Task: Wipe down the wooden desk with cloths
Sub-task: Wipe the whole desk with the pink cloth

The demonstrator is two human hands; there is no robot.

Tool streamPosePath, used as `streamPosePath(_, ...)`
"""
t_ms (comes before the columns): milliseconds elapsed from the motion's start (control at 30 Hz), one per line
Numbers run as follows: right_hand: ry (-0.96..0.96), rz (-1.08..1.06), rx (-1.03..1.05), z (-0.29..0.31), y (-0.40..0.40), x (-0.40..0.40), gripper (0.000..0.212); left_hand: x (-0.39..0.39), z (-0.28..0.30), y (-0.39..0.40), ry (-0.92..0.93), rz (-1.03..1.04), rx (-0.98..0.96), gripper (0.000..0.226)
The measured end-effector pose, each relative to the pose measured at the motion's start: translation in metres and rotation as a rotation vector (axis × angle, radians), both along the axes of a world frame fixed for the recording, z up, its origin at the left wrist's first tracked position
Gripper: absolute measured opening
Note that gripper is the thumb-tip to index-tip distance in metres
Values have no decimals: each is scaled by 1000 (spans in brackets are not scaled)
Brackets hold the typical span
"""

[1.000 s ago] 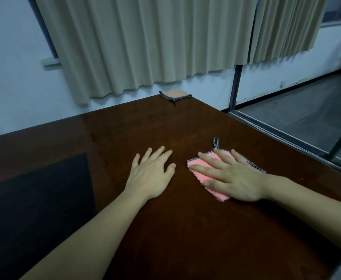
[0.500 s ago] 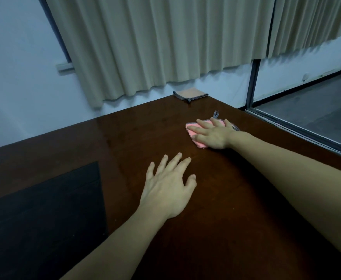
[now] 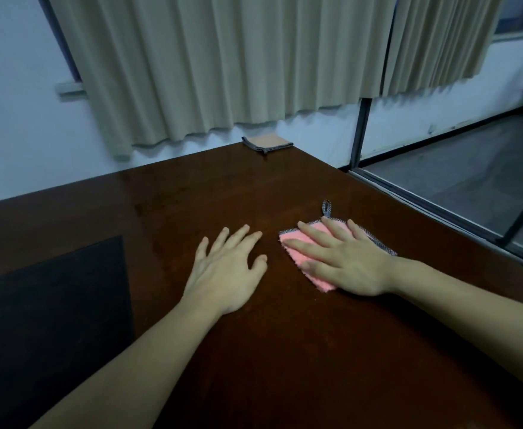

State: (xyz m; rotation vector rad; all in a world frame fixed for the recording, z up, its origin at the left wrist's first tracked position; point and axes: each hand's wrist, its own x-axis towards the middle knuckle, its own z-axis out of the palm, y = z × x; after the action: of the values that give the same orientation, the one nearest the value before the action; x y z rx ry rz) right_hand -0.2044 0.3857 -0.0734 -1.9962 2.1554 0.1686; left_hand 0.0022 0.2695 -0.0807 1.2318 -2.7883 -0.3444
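Head view: right hand point(image 3: 347, 261) lies flat with fingers straight on the pink cloth point(image 3: 303, 243), midway along the bench point(image 3: 254, 187) toward its right edge. Left hand point(image 3: 226, 267) rests just beside it, fingers spread, holding nothing. Tan cloth point(image 3: 268, 141) sits at the far right corner. Black mat point(image 3: 49, 320) covers the left side.

The dark brown glossy wooden desk point(image 3: 254, 187) carries a pink fringed cloth point(image 3: 297, 243), a tan grey-edged cloth point(image 3: 266, 140) at its far corner, and a black rectangular mat point(image 3: 52, 305) left of the pink one.
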Motion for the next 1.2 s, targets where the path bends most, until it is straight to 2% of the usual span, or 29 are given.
streamPosePath(133,-4,-36,-4,-3,-5,-11,56,1,1,0,-1,-4,0,56)
streamPosePath(500,-7,-291,-31,-3,-104,-67,53,1,0,-4,-15,-30,8,56)
streamPosePath(667,-2,-342,-11,0,-118,-68,54,2,1,-3,-15,-28,3,56)
streamPosePath(800,15,-268,4,1,-91,-52,55,3,2,-1,-9,-29,10,56)
streamPosePath(1033,15,-20,16,2,20,7,58,2,1,2,-20,-15,1,56)
streamPosePath(1200,-3,22,7,-1,59,10,58,2,0,0,-32,-7,-5,57)
